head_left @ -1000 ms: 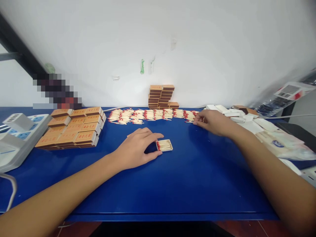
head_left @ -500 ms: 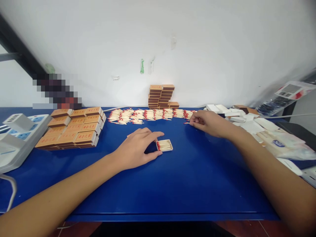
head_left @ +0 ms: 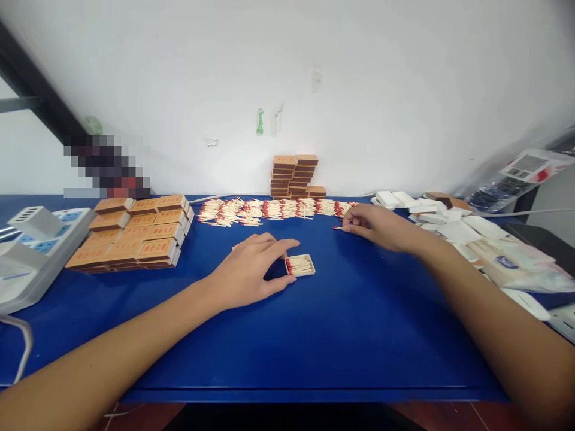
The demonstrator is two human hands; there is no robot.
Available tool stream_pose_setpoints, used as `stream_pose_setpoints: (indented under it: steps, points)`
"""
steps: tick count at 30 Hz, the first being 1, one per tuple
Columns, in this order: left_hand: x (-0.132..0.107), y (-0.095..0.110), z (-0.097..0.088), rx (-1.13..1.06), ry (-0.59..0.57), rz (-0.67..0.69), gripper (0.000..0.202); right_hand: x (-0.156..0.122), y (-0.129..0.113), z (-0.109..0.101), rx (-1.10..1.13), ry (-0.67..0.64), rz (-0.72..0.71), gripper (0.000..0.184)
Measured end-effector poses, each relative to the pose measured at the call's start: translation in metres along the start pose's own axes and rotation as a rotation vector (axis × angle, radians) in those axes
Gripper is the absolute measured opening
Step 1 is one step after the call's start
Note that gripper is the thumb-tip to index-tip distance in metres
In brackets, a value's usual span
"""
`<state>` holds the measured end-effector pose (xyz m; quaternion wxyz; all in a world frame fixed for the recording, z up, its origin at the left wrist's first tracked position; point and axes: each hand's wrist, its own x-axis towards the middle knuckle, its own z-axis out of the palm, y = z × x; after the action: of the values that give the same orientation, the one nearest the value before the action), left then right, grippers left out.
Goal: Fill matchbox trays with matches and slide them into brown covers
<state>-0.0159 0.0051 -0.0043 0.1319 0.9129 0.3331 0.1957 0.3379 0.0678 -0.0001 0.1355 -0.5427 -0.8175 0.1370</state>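
My left hand [head_left: 251,269] lies over the table with its thumb and a finger at the left end of a small white matchbox tray [head_left: 309,266]. Red-headed matches [head_left: 299,264] lie side by side in this tray. A sliver of orange card [head_left: 234,246] shows past the knuckles; the rest is hidden under the hand. At the right end of a long row of loose matches [head_left: 276,209], my right hand [head_left: 375,226] has its fingertips pinched together low on the table. A red match head [head_left: 336,227] pokes out at these fingertips.
Stacked orange matchboxes [head_left: 139,233] stand at left beside a white power strip [head_left: 58,239]. More matchboxes [head_left: 291,176] are piled against the wall. White empty trays [head_left: 431,209] and a plastic-wrapped pack [head_left: 512,263] lie at right on the blue table [head_left: 314,347].
My right hand has shifted slightly left and toward me, its fingertips drawn a little off the row with the match. The left hand and tray stay put.
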Motion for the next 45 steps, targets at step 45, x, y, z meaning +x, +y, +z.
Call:
stream_pose_setpoints:
  steps: [45]
  points:
    - [0.003,-0.001,0.0,0.0,0.034,0.095,0.033,-0.013,-0.066,0.006,0.071,0.166,-0.129,0.017]
